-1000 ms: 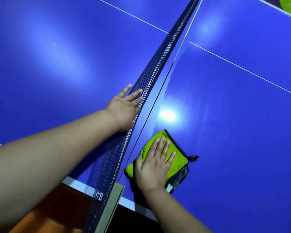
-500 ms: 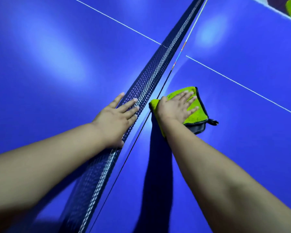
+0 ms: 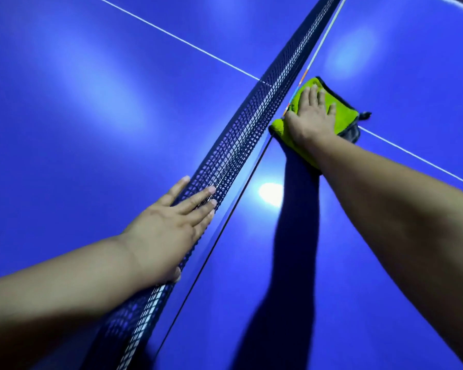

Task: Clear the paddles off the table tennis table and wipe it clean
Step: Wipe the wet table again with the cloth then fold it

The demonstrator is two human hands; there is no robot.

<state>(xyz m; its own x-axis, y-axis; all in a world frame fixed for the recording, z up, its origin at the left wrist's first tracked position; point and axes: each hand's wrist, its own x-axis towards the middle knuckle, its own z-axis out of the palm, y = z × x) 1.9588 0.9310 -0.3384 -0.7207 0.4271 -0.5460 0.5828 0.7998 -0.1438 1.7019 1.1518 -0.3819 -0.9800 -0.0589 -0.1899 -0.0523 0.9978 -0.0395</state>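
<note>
Through the head camera I see my right hand [image 3: 312, 118] in the upper right of the frame, spread flat with straight fingers. It presses a lime-green microfibre cloth [image 3: 344, 114] onto the blue table tennis table [image 3: 91, 102]. The cloth lies just beside the net [image 3: 251, 124], at the near end of the white centre line [image 3: 417, 156]. My left hand [image 3: 166, 231], lower centre-left, rests open with straight fingers on the net's top edge. A lamp glare [image 3: 271, 194] shines between my arms.

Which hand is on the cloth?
The right hand, flat on the lime-green microfibre cloth; the left hand rests on the black mesh net instead.
</note>
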